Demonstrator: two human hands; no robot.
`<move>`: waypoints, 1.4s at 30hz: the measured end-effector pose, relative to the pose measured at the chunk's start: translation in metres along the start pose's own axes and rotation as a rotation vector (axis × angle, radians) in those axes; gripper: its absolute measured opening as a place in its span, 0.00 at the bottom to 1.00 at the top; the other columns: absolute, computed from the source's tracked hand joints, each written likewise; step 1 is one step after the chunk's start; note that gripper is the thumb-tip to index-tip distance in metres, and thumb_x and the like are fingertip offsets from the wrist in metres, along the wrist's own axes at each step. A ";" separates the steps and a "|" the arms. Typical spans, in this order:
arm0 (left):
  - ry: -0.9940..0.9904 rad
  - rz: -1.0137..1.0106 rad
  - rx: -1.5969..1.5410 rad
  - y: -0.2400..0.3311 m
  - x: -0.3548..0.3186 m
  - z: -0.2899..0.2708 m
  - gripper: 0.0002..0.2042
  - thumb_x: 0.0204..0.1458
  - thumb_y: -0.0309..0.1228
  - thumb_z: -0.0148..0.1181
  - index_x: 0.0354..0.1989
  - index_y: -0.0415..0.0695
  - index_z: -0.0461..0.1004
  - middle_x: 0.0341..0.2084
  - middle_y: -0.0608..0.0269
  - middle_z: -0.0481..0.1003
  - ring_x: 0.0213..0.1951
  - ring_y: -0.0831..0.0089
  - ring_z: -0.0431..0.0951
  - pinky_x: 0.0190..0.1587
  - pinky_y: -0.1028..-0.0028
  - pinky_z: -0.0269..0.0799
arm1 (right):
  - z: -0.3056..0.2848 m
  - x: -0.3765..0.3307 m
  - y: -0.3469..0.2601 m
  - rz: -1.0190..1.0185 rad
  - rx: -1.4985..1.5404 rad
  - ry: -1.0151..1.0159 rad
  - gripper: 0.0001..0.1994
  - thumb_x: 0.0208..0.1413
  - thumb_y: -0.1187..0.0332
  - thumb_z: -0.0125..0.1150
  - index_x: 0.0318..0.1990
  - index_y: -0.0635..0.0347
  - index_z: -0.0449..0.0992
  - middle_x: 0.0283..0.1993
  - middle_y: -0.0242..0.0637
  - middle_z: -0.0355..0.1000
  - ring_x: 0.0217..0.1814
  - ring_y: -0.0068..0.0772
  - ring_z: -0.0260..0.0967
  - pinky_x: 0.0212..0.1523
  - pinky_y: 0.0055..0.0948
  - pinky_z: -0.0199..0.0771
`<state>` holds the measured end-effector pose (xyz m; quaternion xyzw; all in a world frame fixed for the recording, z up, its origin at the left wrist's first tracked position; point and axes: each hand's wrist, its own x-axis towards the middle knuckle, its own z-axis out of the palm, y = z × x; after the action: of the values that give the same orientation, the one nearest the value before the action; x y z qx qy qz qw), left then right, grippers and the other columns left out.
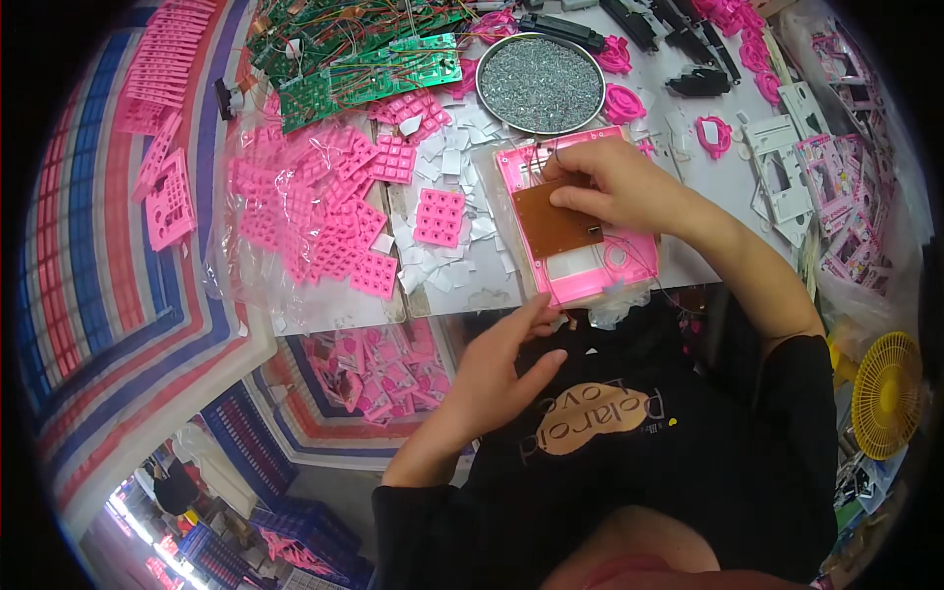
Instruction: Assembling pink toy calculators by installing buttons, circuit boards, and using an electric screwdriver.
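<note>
Head view: the right hand (621, 185), fingers slightly parted, touches the brown circuit board (547, 226) lying under and nearward of its thumb inside the pink casing (580, 292), grip unclear; the left hand (500, 369), farther off, spreads seemingly empty fingers

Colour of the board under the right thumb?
The board is brown, seen in the head view.

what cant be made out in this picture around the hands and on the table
In the head view:
Underside of the brown board: hidden, facing the pink housing.
That board's upper right corner: covered by the right hand.
Left hand: whether it touches the housing is unclear from above.
Small metal pieces in the round tray: too small to tell their kind.
Green circuit boards: pile cut off by the top edge.
</note>
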<state>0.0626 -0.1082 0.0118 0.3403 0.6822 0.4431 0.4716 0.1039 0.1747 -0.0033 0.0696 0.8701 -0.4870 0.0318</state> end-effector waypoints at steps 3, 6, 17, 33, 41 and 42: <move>0.180 0.044 0.227 0.008 0.004 -0.014 0.22 0.55 0.22 0.64 0.60 0.38 0.71 0.41 0.56 0.79 0.39 0.71 0.80 0.44 0.72 0.76 | 0.001 0.003 -0.007 -0.034 -0.184 0.021 0.11 0.56 0.70 0.66 0.42 0.68 0.77 0.36 0.49 0.78 0.38 0.48 0.77 0.41 0.38 0.75; 0.317 0.223 0.418 0.011 0.026 -0.022 0.15 0.53 0.22 0.65 0.49 0.39 0.75 0.33 0.58 0.78 0.30 0.70 0.77 0.35 0.71 0.73 | 0.001 0.006 -0.014 -0.040 -0.226 0.038 0.10 0.56 0.70 0.65 0.41 0.67 0.77 0.37 0.51 0.78 0.40 0.54 0.76 0.41 0.42 0.75; 0.316 0.643 0.775 0.010 0.071 -0.026 0.16 0.50 0.28 0.68 0.48 0.41 0.77 0.45 0.58 0.78 0.48 0.62 0.78 0.52 0.60 0.69 | 0.007 0.003 -0.014 -0.070 -0.458 0.099 0.11 0.53 0.70 0.66 0.42 0.64 0.75 0.45 0.49 0.76 0.49 0.55 0.73 0.45 0.46 0.74; 0.024 0.419 0.949 0.038 0.085 -0.036 0.17 0.51 0.36 0.68 0.48 0.43 0.80 0.46 0.58 0.80 0.51 0.65 0.79 0.49 0.59 0.67 | 0.035 -0.055 -0.029 -0.298 -0.864 0.026 0.27 0.51 0.61 0.60 0.55 0.72 0.77 0.64 0.55 0.70 0.66 0.49 0.65 0.69 0.55 0.57; 0.222 0.681 1.200 0.049 0.268 -0.093 0.07 0.50 0.35 0.67 0.33 0.47 0.82 0.31 0.63 0.79 0.40 0.61 0.80 0.45 0.59 0.70 | 0.033 -0.052 -0.035 -0.301 -0.922 -0.023 0.26 0.50 0.64 0.59 0.55 0.74 0.75 0.65 0.54 0.69 0.67 0.48 0.63 0.69 0.52 0.59; 0.118 0.700 1.314 0.051 0.276 -0.090 0.06 0.50 0.35 0.67 0.32 0.47 0.82 0.31 0.64 0.79 0.42 0.62 0.79 0.47 0.59 0.68 | 0.033 -0.052 -0.033 -0.298 -0.904 -0.017 0.26 0.50 0.65 0.59 0.54 0.74 0.76 0.65 0.54 0.69 0.66 0.48 0.63 0.68 0.52 0.59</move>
<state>-0.1092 0.1286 -0.0209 0.7251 0.6823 0.0861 -0.0349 0.1502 0.1247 0.0134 -0.0807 0.9950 -0.0595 -0.0039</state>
